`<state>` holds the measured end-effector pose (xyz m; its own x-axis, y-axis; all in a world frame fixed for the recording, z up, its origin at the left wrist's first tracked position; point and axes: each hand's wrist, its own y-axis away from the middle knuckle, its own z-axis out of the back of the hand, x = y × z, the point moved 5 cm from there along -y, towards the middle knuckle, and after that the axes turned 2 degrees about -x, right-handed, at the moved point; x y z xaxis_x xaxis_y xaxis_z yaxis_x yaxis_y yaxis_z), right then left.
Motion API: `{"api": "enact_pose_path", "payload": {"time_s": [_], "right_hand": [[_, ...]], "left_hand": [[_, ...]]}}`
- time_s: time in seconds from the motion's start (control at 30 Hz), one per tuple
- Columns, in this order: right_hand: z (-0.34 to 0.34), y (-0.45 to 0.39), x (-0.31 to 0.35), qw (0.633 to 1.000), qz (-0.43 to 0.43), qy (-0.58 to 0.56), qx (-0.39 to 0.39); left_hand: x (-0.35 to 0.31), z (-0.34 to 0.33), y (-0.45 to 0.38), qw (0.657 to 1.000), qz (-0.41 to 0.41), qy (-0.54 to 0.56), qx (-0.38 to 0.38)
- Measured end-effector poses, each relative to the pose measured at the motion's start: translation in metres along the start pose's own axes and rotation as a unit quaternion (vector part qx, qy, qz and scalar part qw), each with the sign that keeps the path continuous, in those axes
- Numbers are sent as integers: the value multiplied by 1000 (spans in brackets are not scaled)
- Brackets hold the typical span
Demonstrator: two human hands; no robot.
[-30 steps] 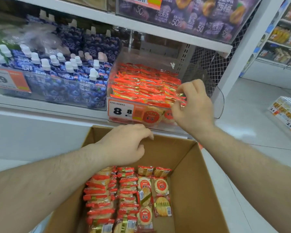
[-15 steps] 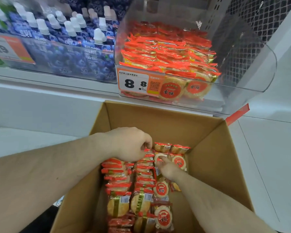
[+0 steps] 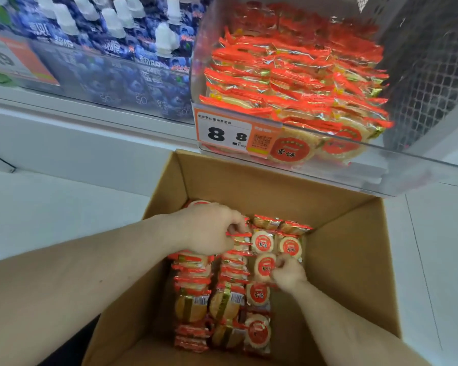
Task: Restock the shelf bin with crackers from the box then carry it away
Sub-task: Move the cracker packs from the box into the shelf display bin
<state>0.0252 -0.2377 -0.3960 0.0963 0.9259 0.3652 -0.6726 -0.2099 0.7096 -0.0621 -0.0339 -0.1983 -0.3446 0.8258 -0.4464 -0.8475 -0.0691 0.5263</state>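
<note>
Head view looks steeply down, close over the cardboard box [image 3: 275,186] below the shelf bin [image 3: 421,175].

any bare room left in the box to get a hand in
Yes: bare floor along the cardboard box's right wall, right of the right hand. The left half is crowded with cracker packs under the left hand.

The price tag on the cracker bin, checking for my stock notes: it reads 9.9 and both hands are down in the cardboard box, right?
Not quite. In the head view the price tag on the cracker bin reads 8.8, not 9.9. Both the left hand and right hand are down in the cardboard box.
</note>
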Motion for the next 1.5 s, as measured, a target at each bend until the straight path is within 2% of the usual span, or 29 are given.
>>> {"api": "enact_pose_path", "payload": {"time_s": [0.1, 0.2, 0.27, 0.4, 0.47, 0.5, 0.53, 0.6, 0.63, 0.7, 0.83, 0.93, 1.13, 1.2, 1.37, 1.5], "right_hand": [[16, 6, 11, 976, -23, -207, 67], [16, 26, 39, 913, -11, -367, 177], [13, 38, 57, 871, 16, -426, 245], [1, 45, 79, 803, 52, -481, 348], [-2, 33, 68, 775, 9, -530, 344], [-6, 23, 54, 777, -40, -550, 303], [-12, 10, 32, 804, -92, -539, 232], [-28, 2, -14, 898, -177, -389, 104], [-41, 4, -34, 928, -206, -300, 78], [-71, 10, -66, 952, -222, -191, 84], [-101, 22, -91, 959, -234, -125, 95], [-111, 25, -87, 948, -238, -167, 128], [-110, 38, -67, 947, -221, -143, 184], [-105, 40, -59, 959, -188, -103, 187], [-61, 44, -23, 989, -92, -18, 111], [-10, 48, 13, 990, -13, 72, 121]], "left_hand": [[5, -9, -4, 997, 18, 77, -13], [16, -24, -7, 985, 84, 148, -31], [22, -35, -9, 964, 128, 230, -40], [26, -51, -16, 895, 159, 413, -63], [30, -54, -18, 884, 171, 429, -69], [32, -56, -19, 886, 177, 423, -66], [34, -57, -19, 889, 183, 416, -61], [38, -59, -20, 892, 191, 407, -52], [40, -59, -21, 894, 192, 402, -50], [45, -59, -23, 895, 196, 398, -51], [55, -58, -26, 879, 206, 428, -47], [55, -56, -26, 870, 209, 445, -44], [42, -43, -17, 885, 186, 426, -36], [35, -38, -13, 891, 172, 419, -34], [16, -23, 11, 886, 153, 436, -42], [4, -10, 30, 877, 137, 455, -64]]}}
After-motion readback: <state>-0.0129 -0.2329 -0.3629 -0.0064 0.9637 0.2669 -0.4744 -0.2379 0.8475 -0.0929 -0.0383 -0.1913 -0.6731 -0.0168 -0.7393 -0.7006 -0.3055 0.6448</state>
